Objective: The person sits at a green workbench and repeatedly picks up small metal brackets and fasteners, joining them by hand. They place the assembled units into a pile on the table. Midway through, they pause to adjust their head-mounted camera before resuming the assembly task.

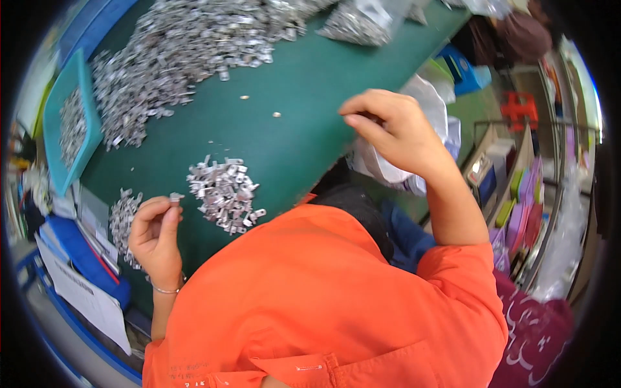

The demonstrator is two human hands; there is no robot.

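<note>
My left hand point(155, 236) pinches a small metal bracket point(175, 198) between thumb and forefinger. Close by on the green table lies a small pile of loose metal brackets point(226, 194), with another small heap point(123, 223) on the hand's other side. My right hand point(394, 129) is raised at the table's right edge, above a white plastic bag point(381, 165). Its fingers are curled and the thumb comes near the forefinger; whatever is in them, if anything, is hidden.
A large mound of metal parts point(187, 52) covers the far left of the green table point(297, 84). A turquoise basket point(96, 129) holds more parts. A clear bag of parts point(362, 22) lies at the back. Shelving with boxes point(517, 200) and a red stool point(519, 110) stand at right.
</note>
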